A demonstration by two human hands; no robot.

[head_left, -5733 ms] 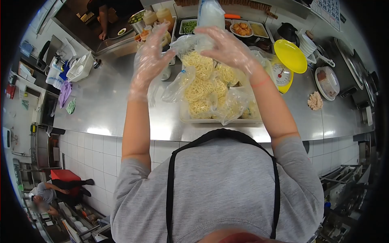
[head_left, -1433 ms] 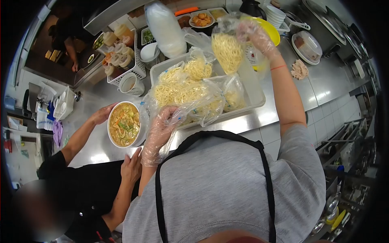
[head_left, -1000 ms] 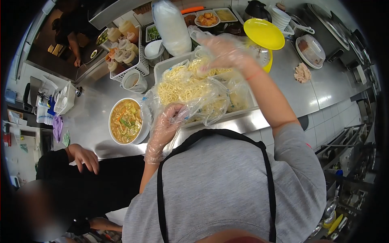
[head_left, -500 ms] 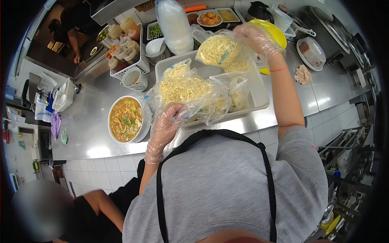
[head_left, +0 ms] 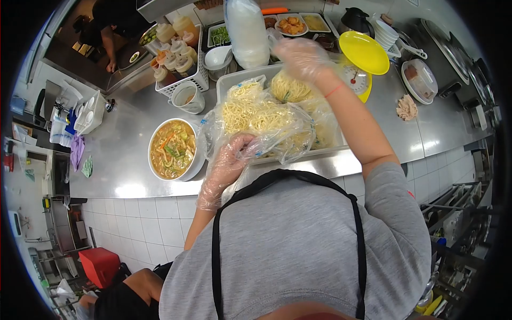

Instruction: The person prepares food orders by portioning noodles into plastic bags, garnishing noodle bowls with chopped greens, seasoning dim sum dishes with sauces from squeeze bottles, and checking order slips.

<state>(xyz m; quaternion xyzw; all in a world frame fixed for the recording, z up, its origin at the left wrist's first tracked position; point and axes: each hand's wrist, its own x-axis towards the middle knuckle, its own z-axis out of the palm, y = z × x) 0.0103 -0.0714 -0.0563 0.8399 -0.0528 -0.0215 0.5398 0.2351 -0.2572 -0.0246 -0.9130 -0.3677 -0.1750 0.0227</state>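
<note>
Currently clutching noodle bag (head_left: 281, 137) in left hand (head_left: 229, 161), beside noodle-soup bowl (head_left: 197, 164) | cannot tell hold of right hand (head_left: 304, 57), above tray (head_left: 226, 85)

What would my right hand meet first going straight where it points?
The right hand would probably brush the crumpled clear plastic first, then the tall wrapped stack; depth is unclear.

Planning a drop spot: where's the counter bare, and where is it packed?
Widest: bare steel left of the soup bowl, out to the white bin and green cloth. Smaller: between the right arm and the crumpled pink item. Crowded: behind the tray, with clear sleeve and food tubs, and between bowl and tray, where plastic and the left hand crowd in.
</note>
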